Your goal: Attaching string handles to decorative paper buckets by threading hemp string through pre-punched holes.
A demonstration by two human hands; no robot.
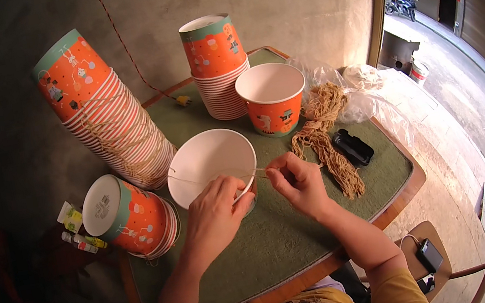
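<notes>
A white-lined paper bucket (204,150) sits on the green-topped table with its mouth tilted toward me. My left hand (217,212) is closed at its near rim, fingers bent over the edge and thumb to the right. Just right of the rim, my right hand (300,185) pinches a thin length of twine (262,172). That strand runs left from the right fingertips and across the bucket's mouth to a small loop by its left rim. Whether the left fingers also grip the strand is hidden.
A tall leaning stack of orange buckets (117,120), a short tipped stack (142,221) and an upright stack (222,85) surround the work. Beyond stands a single bucket (277,111). Tan twine hanks (324,129), a black plastic tray (353,146) and clear bags (368,103) lie right.
</notes>
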